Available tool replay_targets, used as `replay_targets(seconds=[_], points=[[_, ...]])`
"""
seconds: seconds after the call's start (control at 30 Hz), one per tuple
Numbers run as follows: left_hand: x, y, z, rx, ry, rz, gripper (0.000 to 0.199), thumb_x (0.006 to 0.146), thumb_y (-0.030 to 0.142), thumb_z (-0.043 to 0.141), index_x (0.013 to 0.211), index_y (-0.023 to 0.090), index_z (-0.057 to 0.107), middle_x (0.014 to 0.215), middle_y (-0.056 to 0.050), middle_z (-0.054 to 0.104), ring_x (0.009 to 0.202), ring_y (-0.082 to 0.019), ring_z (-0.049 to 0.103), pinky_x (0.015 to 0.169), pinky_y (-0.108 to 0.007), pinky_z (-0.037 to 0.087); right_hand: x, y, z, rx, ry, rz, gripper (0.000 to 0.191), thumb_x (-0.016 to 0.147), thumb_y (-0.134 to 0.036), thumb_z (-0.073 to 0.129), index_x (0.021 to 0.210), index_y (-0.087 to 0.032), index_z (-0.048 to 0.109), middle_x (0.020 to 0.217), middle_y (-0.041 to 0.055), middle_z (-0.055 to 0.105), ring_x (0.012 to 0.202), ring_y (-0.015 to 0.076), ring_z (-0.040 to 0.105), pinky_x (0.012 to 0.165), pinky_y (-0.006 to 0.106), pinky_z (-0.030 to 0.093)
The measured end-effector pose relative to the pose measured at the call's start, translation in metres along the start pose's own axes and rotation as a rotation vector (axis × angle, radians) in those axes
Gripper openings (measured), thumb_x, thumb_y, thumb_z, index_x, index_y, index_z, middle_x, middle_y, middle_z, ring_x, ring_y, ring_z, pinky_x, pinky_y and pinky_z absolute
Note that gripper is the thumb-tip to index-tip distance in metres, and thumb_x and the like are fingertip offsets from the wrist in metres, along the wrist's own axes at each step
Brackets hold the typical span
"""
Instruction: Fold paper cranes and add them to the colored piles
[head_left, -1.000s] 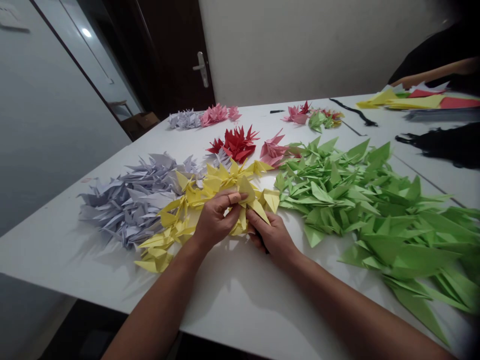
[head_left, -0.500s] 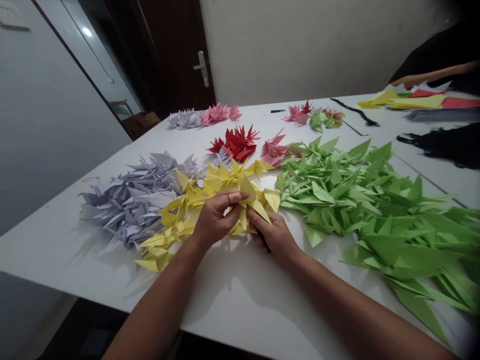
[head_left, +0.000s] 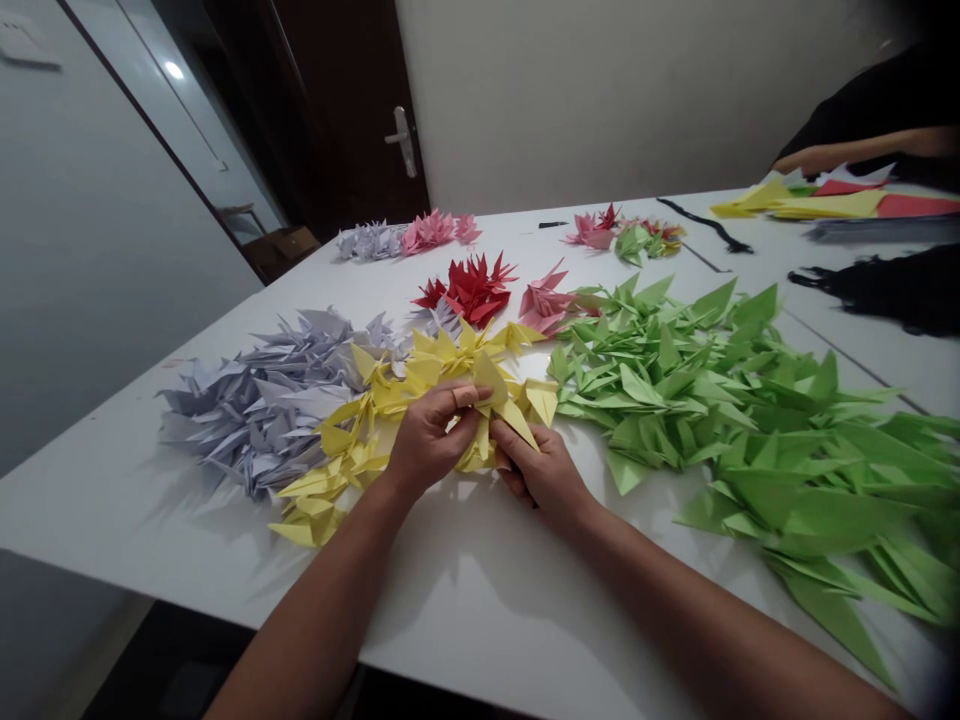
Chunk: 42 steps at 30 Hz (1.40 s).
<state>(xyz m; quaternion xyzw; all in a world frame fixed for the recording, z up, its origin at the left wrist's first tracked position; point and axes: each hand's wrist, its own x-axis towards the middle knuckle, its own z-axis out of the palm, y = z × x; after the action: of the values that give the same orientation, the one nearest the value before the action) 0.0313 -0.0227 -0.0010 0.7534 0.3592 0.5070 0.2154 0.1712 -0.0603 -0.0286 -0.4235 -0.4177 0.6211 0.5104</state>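
A yellow origami crane [head_left: 514,422] with pointed folded paper parts is held between my two hands over the white table. My left hand [head_left: 439,435] pinches its upper part between thumb and fingers. Closed around the lower part is my right hand [head_left: 541,468], its thumb lying along the paper. Something dark shows under the right hand's fingers; I cannot make out what it is. More yellow origami cranes [head_left: 450,360] lie just behind and to the left of my hands.
Pale lavender cranes [head_left: 277,400] are heaped left, green cranes [head_left: 720,400] right. Red cranes [head_left: 476,290] and a pink one [head_left: 544,300] lie behind. Farther back are black cords [head_left: 892,290] and coloured paper [head_left: 832,205]. Another person's arm [head_left: 862,150] rests at the far right.
Almost nothing differs. The view has shifted very slightly; both hands keep the same hold on the yellow crane.
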Motion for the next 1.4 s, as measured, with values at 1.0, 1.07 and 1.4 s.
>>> replay_targets(seconds=[1.0, 1.07, 1.4], points=[[-0.0009, 0.0035, -0.0014, 0.04, -0.037, 0.098, 0.026, 0.079, 0.01, 0.058, 0.098, 0.018, 0.073, 0.094, -0.007, 0.072, 0.091, -0.015, 0.067, 0.081, -0.024, 0.054, -0.0003, -0.0028, -0.0028, 0.033, -0.013, 0.084, 0.052, 0.068, -0.066, 0.064, 0.054, -0.019, 0.046, 0.035, -0.0083, 0.039, 0.026, 0.0031, 0.028, 0.025, 0.015, 0.019], [-0.001, 0.003, -0.0016, 0.032, -0.035, 0.081, 0.026, 0.078, 0.01, 0.058, 0.097, 0.018, 0.073, 0.096, -0.008, 0.072, 0.092, -0.015, 0.067, 0.082, -0.024, 0.054, 0.0002, -0.0021, -0.0037, 0.034, -0.029, 0.079, 0.053, 0.069, -0.065, 0.064, 0.052, -0.019, 0.044, 0.034, -0.0084, 0.038, 0.026, 0.003, 0.027, 0.025, 0.016, 0.018], [-0.0019, 0.0016, 0.0022, -0.081, 0.014, -0.11, 0.023, 0.076, 0.012, 0.059, 0.095, 0.015, 0.072, 0.098, -0.009, 0.071, 0.091, -0.017, 0.066, 0.082, -0.027, 0.054, -0.0004, -0.0046, -0.0024, 0.007, -0.031, 0.074, 0.053, 0.067, -0.066, 0.065, 0.052, -0.02, 0.043, 0.035, -0.0088, 0.038, 0.026, 0.003, 0.028, 0.024, 0.016, 0.019]])
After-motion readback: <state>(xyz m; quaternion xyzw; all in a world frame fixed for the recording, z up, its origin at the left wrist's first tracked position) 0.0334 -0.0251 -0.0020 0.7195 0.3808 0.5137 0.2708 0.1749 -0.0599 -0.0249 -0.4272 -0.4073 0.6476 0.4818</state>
